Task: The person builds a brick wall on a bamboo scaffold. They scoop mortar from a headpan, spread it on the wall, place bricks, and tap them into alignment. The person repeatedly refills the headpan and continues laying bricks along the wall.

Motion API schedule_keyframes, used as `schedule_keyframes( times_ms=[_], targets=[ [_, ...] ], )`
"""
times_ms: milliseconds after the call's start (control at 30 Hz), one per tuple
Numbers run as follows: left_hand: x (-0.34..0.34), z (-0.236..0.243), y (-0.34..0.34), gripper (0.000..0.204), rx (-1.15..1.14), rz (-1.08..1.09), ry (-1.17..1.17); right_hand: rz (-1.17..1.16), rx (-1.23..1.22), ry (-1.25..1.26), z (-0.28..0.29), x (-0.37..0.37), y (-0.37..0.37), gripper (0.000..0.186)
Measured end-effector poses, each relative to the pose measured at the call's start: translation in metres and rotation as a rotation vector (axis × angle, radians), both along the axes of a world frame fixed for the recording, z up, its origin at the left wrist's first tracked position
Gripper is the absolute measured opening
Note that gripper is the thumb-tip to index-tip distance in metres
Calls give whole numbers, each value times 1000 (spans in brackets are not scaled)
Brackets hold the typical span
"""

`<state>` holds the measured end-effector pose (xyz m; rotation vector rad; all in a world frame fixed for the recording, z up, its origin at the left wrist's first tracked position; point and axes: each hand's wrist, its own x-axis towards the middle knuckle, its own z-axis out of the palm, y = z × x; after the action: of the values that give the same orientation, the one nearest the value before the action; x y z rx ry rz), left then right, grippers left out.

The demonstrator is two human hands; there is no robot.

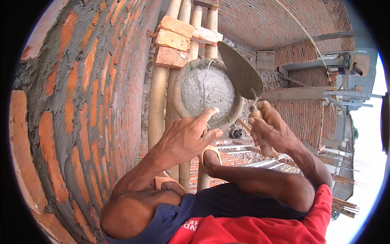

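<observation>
A round bucket (193,91) of wet grey mortar sits on bamboo poles, with a thin wire handle lying across it. My left hand (187,136) is at its near rim, fingers curled around the lower end of the wire, thumb and forefinger toward me. My right hand (270,128) grips the wooden handle of a trowel, whose mortar-smeared blade (239,69) tilts up beside the bucket's right rim. Just beyond the bucket, several loose bricks (172,57) are stacked on the poles. My sandalled feet and bent knees are below my hands.
A brick wall (73,122) with fresh mortar rises close on my left. The bamboo platform (157,101) is high up; brick walls, beams and projecting timbers lie beyond and below on the right. A person (355,69) is in the distance at the far right.
</observation>
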<state>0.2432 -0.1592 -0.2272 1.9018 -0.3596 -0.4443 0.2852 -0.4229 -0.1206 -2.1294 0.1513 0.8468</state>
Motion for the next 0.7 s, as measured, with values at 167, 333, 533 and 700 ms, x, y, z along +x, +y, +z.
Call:
schedule_keyframes(
  times_ms=[167,333,533,700],
  targets=[
    [6,-64,15,56,301,332,65,747,-567,-569,26,21,-28,55],
    [0,-159,33,64,2,861,-59,1061,-949,-542,-26,21,2,46],
    [11,-233,39,74,192,714,295,1051,-497,-574,-74,57,-9,32],
    [2,-247,31,68,201,722,127,90,-183,-546,-58,69,-75,59]
  ],
)
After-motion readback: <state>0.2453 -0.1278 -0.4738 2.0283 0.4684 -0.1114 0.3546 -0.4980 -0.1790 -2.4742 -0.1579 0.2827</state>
